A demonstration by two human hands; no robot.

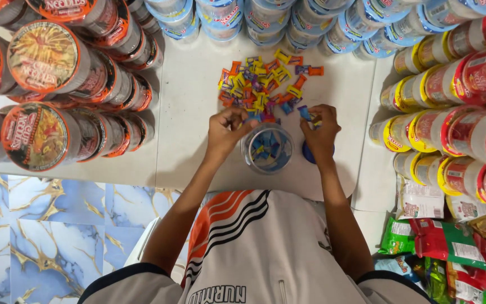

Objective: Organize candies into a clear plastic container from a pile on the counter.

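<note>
White table (192, 112), noodle cups (43, 56) flanking candies (262, 84)

A clear round jar (266, 148) stands upright and open on the white desk (187, 112), seen from straight above, with a shallow layer of wrapped sweets, mostly blue, in its bottom. Just beyond it lies a loose heap of small wrapped sweets (262, 84) in yellow, orange, purple and blue. A blue lid (309, 153) lies flat just right of the jar.
</note>
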